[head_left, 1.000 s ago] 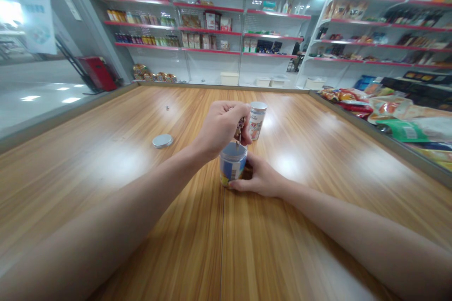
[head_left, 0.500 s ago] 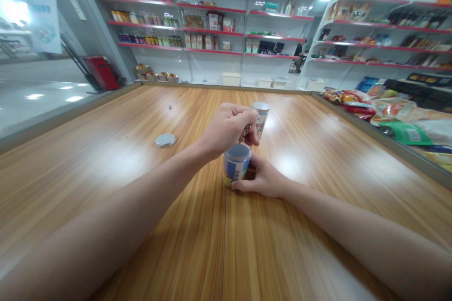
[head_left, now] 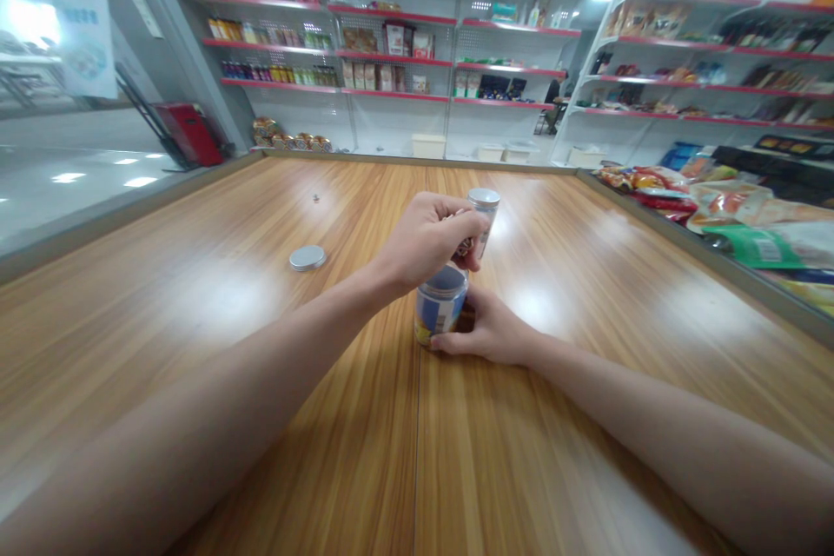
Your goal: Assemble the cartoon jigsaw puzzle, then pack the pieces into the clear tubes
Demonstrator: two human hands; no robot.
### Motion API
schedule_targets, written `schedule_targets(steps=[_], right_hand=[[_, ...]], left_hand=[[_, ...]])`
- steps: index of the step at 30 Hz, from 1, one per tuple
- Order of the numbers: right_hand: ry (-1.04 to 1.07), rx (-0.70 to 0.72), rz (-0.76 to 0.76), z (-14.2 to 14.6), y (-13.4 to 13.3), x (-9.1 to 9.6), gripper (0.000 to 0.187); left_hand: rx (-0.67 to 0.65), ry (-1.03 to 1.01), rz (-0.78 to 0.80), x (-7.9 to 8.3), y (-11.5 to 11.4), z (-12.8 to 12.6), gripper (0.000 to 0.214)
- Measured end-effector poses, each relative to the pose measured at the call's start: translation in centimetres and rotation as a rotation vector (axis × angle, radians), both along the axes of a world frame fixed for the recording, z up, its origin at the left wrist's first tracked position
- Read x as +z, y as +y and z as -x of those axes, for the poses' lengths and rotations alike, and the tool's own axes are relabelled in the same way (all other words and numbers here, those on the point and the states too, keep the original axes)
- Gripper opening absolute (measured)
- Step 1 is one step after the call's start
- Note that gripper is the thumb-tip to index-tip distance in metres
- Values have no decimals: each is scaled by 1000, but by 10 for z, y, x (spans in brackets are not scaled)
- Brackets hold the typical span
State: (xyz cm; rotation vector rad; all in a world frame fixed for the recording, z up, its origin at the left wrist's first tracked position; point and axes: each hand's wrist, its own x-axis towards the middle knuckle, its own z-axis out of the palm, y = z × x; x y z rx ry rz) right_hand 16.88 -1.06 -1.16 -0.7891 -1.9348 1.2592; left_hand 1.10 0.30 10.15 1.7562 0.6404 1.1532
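An uncapped clear-rimmed jar with a blue and yellow label stands upright on the wooden table. My right hand is wrapped round its right side and base. Just over the jar's mouth, my left hand is closed, and something small with a brown and white pattern shows between its fingers; its kind is unclear. A second jar with a silver lid stands behind, partly covered by the left hand. To the left lies a loose silver lid.
A tiny object rests on the table farther left. Packaged snacks lie beyond the raised right edge. Stocked shelves line the back, and a red cart stands at the left. A person is partly visible far off.
My left hand has shifted slightly to the right above the jar, still closed. My right hand keeps its hold on the jar. The whole view has moved a little.
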Motion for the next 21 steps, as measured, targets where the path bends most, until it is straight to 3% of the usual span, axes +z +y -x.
schedule_targets(steps=[21], right_hand=[[-18, -3, -18, -1, 0, 2, 48]], left_hand=[[-21, -43, 40, 0, 0, -2, 40]])
